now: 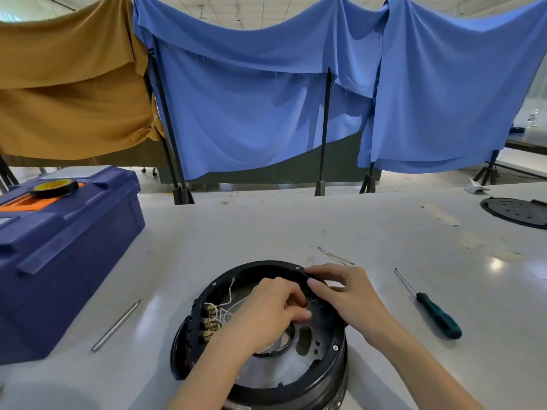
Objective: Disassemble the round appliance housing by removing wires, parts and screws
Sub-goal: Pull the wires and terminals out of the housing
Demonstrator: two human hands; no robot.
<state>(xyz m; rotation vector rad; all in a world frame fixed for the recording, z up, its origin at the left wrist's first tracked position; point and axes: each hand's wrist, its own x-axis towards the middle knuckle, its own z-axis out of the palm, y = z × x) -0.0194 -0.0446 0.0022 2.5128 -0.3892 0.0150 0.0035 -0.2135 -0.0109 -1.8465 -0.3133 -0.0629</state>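
The round housing [260,335] is set open side up on the table [296,232] directly below both hands, its rim held by the right hand [340,291] while the nearer left hand [266,312] is curled inside beside the white wires [228,309], its pinch hidden.

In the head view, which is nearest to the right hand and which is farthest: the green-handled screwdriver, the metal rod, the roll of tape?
Measured from the right hand:
1. Green-handled screwdriver, on the table just to its right.
2. Metal rod, across the housing on the left.
3. Roll of tape, on the blue toolbox, far left and back.
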